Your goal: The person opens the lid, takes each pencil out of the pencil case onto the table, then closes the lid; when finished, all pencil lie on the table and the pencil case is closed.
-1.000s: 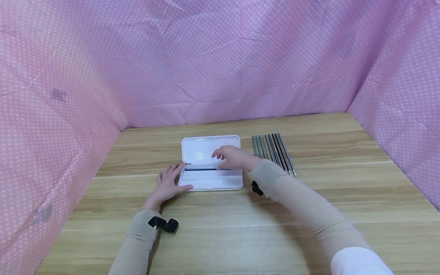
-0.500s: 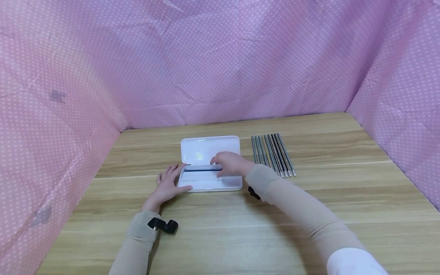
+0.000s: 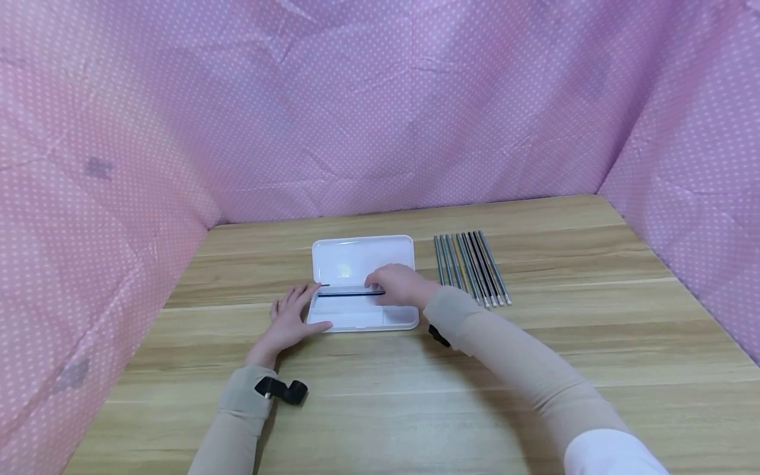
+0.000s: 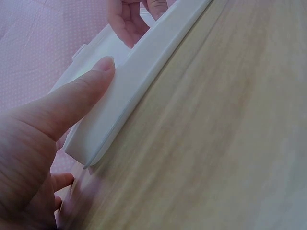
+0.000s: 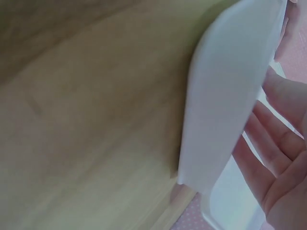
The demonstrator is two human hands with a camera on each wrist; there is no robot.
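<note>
A white pencil case (image 3: 356, 321) lies with its lid (image 3: 341, 254) folded back, and a dark pencil (image 3: 350, 294) lies lengthwise inside it. At the case's left end, my left hand (image 3: 291, 324) holds the case, thumb over the front rim and forefinger by the hinge corner. The thumb lies across the rim in the left wrist view. My right hand (image 3: 400, 285) reaches into the case's right half, its fingers at the pencil's right end. In the right wrist view its fingers (image 5: 266, 143) are loosely bent and apart; the pencil itself is hidden there.
To the right of the case several pencils (image 3: 472, 264) lie side by side, partly hidden by my right forearm. The wooden table (image 3: 380, 409) extends in front. Pink dotted cloth (image 3: 380, 112) hangs behind and at both sides.
My right hand has moved slightly toward me and left, lower into the case, with fingers less raised. The pencil in the case has shifted slightly toward me. My left hand stays put.
</note>
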